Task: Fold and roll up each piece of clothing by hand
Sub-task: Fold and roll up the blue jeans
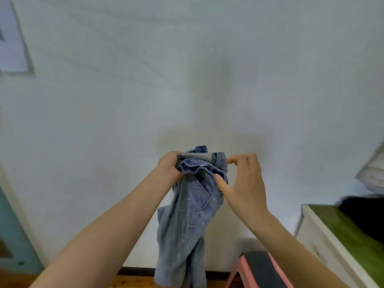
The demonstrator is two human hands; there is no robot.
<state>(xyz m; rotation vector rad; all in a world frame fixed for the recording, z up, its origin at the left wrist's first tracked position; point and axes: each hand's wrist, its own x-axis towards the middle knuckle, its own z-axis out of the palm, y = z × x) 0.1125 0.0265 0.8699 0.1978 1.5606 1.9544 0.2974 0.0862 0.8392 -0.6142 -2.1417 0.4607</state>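
Note:
A pair of faded blue jeans [185, 221] hangs in the air in front of a white wall, waistband bunched at the top, with a grey label showing there. My left hand [169, 166] is closed on the left side of the waistband and carries the garment. My right hand [242, 179] is beside the right side of the waistband with its fingers spread; thumb and fingertips touch the denim without closing on it. The legs dangle down past the bottom edge of the view.
A white-framed surface with a green top [340, 231] stands at the right, with dark clothing [361, 213] and a pale bundle [374, 173] on it. A pink stool with a dark seat [259, 267] is below. Wooden floor [133, 282] lies at the bottom, a teal door [12, 235] at the left.

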